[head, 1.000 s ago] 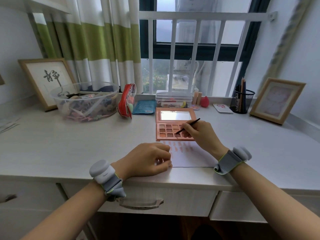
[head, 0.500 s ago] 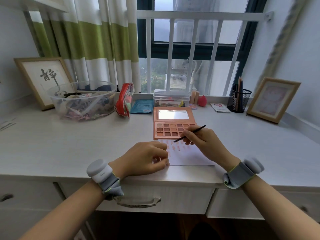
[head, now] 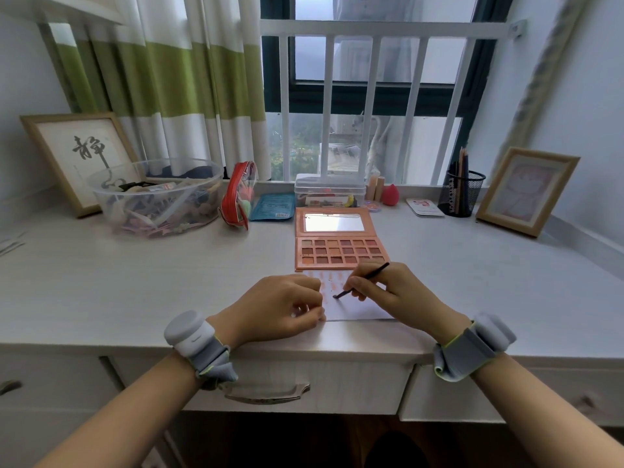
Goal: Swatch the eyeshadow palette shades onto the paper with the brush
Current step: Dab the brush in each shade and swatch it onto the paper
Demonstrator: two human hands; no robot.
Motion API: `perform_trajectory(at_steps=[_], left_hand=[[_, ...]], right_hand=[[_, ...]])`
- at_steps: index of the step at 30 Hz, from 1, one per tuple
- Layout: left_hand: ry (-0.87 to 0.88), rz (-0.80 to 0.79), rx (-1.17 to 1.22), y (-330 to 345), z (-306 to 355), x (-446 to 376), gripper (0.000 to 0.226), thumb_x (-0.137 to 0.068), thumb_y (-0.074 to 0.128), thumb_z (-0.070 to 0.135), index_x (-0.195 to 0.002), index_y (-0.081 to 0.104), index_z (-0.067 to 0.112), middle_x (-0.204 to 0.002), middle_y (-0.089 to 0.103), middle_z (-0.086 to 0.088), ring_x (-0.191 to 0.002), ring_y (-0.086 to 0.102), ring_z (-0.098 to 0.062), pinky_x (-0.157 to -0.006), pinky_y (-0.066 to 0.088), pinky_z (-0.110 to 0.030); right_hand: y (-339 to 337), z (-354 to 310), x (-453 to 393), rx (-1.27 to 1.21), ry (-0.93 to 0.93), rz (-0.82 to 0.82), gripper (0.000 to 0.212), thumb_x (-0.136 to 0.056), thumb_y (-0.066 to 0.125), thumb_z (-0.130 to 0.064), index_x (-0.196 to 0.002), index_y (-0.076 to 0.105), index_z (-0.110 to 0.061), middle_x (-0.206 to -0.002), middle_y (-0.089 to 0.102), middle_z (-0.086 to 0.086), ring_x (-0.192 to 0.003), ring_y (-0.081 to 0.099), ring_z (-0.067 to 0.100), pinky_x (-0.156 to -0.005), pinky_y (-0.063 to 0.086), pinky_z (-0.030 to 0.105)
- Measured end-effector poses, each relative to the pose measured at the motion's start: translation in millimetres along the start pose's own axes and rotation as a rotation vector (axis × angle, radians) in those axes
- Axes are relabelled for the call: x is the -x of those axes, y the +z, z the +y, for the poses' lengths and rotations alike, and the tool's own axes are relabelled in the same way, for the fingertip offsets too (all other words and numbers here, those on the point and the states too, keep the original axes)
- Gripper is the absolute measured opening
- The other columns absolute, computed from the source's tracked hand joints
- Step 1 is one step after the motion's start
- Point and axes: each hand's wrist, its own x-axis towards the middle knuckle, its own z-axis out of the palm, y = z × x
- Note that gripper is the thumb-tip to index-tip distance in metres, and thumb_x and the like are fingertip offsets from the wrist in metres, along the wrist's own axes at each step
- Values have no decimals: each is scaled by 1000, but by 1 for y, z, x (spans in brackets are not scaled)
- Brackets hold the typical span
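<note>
An open peach eyeshadow palette (head: 339, 249) with a mirror in its lid lies flat at the middle of the desk. Just in front of it is a white paper (head: 358, 307) with several peach and brown swatches along its far edge. My right hand (head: 391, 292) pinches a thin black brush (head: 363, 280), whose tip touches the paper below the swatch row. My left hand (head: 280, 307) rests curled on the paper's left part, fingers pressing it down and covering that side.
A clear plastic bowl (head: 155, 194) of odds and ends, a red pouch (head: 238, 195) and a blue packet stand back left. A clear lidded box (head: 329, 190), pink sponge, mesh pencil cup (head: 461, 194) and two framed pictures line the back. Drawers sit under the desk's front edge.
My right hand has drawn the brush back from the palette's pans toward me and lowered its tip onto the paper. My left hand has stayed on the paper.
</note>
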Motion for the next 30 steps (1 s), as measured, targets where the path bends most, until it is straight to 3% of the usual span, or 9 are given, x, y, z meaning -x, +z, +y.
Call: perform_trajectory(at_steps=[5,12,16,21,24,30], left_hand=[[-10,-5,-5,0,0,1,50,-85,38,47,-86,73,11,-83,64,-1,-74,55,-12,-63,49,-25],[-5,-4,-6,0,0,1,48,-85,39,47,-85,73,12,-82,64,0,-73,54,-11,-62,48,-24],[-10,-4,-5,0,0,0,48,-85,39,47,-84,72,12,-79,62,1,-71,53,-11,-60,43,-16],[-8,-6,0,0,0,1,49,-86,39,47,-87,73,12,-82,64,0,-73,54,-11,-61,46,-19],[-3,-2,-2,0,0,0,46,-86,40,45,-84,72,13,-78,62,2,-70,52,-10,-59,39,-12],[-4,-3,-10,1,-2,1,47,-86,39,47,-84,72,13,-81,63,1,-71,53,-10,-59,42,-15]], right_hand=[[-2,-2,1,-60,8,12,20,-93,48,-16,-84,66,-12,-75,63,-7,-71,61,10,-72,51,23],[0,-3,-2,-15,26,27,20,-94,46,-20,-87,64,-17,-78,61,-14,-73,60,5,-72,49,17],[-2,-4,1,-67,35,15,21,-93,47,-17,-84,65,-14,-77,65,-3,-70,62,9,-71,51,21],[-1,-2,-1,9,-5,75,12,-90,52,-15,-90,63,-19,-81,61,-15,-75,61,8,-71,50,17],[-1,0,-1,68,-51,68,11,-86,57,-11,-91,64,-17,-83,60,-16,-76,58,9,-69,48,16],[-3,-1,3,-49,-75,9,15,-78,52,-13,-83,67,-13,-82,63,0,-75,59,16,-71,53,29]])
